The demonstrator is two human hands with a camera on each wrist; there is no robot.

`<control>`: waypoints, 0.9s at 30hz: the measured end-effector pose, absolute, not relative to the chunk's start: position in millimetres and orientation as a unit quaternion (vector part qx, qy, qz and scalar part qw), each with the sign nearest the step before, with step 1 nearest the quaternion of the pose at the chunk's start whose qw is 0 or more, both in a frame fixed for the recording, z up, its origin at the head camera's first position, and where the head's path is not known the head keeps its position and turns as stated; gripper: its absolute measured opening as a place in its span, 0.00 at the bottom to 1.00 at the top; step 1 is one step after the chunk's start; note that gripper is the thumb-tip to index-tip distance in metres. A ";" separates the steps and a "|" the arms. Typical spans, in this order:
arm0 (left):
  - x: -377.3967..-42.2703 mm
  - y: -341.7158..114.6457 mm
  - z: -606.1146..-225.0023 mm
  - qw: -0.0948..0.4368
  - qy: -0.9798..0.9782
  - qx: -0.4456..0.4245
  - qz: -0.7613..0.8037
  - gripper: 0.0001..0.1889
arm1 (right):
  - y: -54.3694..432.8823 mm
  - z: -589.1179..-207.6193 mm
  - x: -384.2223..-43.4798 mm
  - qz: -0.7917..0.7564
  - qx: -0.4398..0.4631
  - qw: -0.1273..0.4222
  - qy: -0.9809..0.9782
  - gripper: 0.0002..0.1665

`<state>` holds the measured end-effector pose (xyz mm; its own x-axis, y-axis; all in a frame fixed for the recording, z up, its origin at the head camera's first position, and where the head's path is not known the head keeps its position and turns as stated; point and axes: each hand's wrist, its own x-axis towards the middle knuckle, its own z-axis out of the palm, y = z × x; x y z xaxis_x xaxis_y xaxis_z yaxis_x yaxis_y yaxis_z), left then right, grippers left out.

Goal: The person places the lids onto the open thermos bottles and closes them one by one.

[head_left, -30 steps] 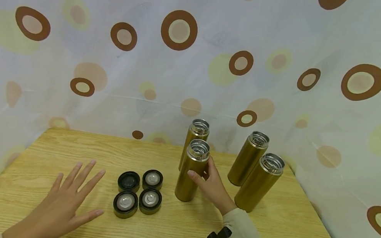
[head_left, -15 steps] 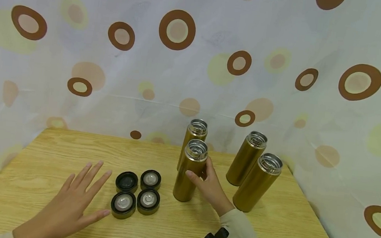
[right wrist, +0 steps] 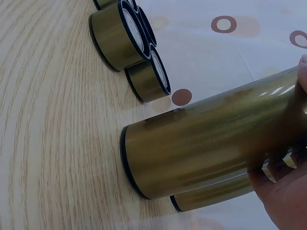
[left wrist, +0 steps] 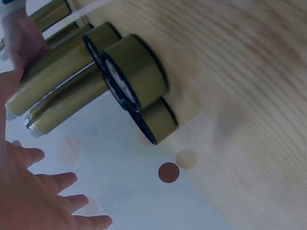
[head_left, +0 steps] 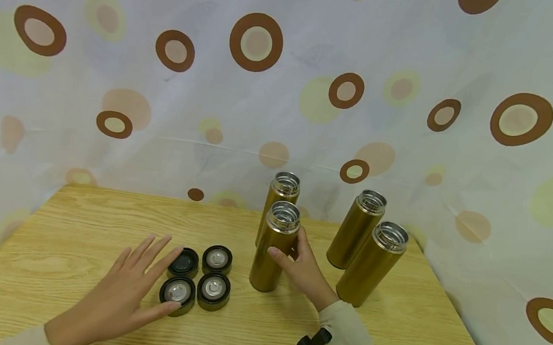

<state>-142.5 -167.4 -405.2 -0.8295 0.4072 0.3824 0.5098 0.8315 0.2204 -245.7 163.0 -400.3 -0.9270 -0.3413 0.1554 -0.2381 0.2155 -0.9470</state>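
My right hand [head_left: 305,271] grips the body of a gold thermos bottle [head_left: 273,251] that stands upright, its steel mouth uncovered. In the right wrist view, the fingers and thumb wrap round that bottle [right wrist: 206,143]. My left hand [head_left: 124,291] hovers with fingers spread at the left of a cluster of round gold-and-black lids. Its thumb and index finger overlap the front-left lid [head_left: 178,292] and the back-left lid [head_left: 184,262] in the head view; the left wrist view shows the palm [left wrist: 29,201] apart from the lids. The front-right lid [head_left: 213,289] and back-right lid [head_left: 217,259] sit alongside.
Behind the held bottle stands another open gold bottle [head_left: 282,187]. Two more, a rear bottle [head_left: 357,231] and a front bottle [head_left: 373,267], stand to the right. The wooden table [head_left: 115,217] ends at a hanging cloth [head_left: 187,107] with brown and yellow spots.
My left hand has moved right, toward the lids, fingers still spread. The right hand keeps its grip on the thermos bottle, which has stayed in place. The head view has shifted slightly.
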 end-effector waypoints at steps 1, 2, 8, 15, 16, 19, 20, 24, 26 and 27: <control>-143.6 -165.9 -404.6 0.156 -0.944 -0.242 -0.161 0.44 | 163.0 -400.4 -245.9 -0.598 -0.187 0.043 0.778 0.45; -144.5 -164.3 -404.3 0.153 -0.944 -0.241 -0.163 0.45 | 163.1 -400.7 -246.1 -0.598 -0.187 0.044 0.778 0.45; -149.9 -152.8 -405.9 0.125 -0.943 -0.241 -0.190 0.44 | 162.9 -401.2 -246.2 -0.592 -0.181 0.049 0.784 0.47; -159.2 -136.1 -406.6 0.117 -0.936 -0.275 -0.187 0.42 | 163.6 -400.7 -245.9 -0.590 -0.177 0.050 0.786 0.47; -160.7 -133.9 -407.1 0.118 -0.934 -0.283 -0.183 0.42 | 163.6 -400.7 -246.0 -0.591 -0.176 0.051 0.785 0.46; -164.7 -127.1 -408.9 0.112 -0.929 -0.304 -0.177 0.41 | 163.5 -400.9 -245.9 -0.594 -0.178 0.052 0.783 0.46; -165.7 -124.9 -409.7 0.106 -0.929 -0.307 -0.178 0.40 | 163.4 -400.9 -245.8 -0.594 -0.179 0.052 0.782 0.46; -167.8 -117.3 -413.1 0.086 -0.930 -0.308 -0.179 0.38 | 163.2 -401.0 -245.5 -0.598 -0.183 0.053 0.779 0.46; -169.4 -114.0 -415.0 0.085 -0.930 -0.311 -0.175 0.37 | 163.4 -400.8 -245.5 -0.597 -0.182 0.051 0.779 0.46; -170.4 -112.4 -416.0 0.086 -0.930 -0.313 -0.172 0.37 | 163.5 -400.7 -245.6 -0.597 -0.184 0.049 0.779 0.46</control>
<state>-170.4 -112.4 -416.0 -0.7889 0.5532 0.2676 0.6123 0.7447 0.2654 -245.6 163.5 -400.7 -0.9273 -0.3460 0.1430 -0.2278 0.2183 -0.9489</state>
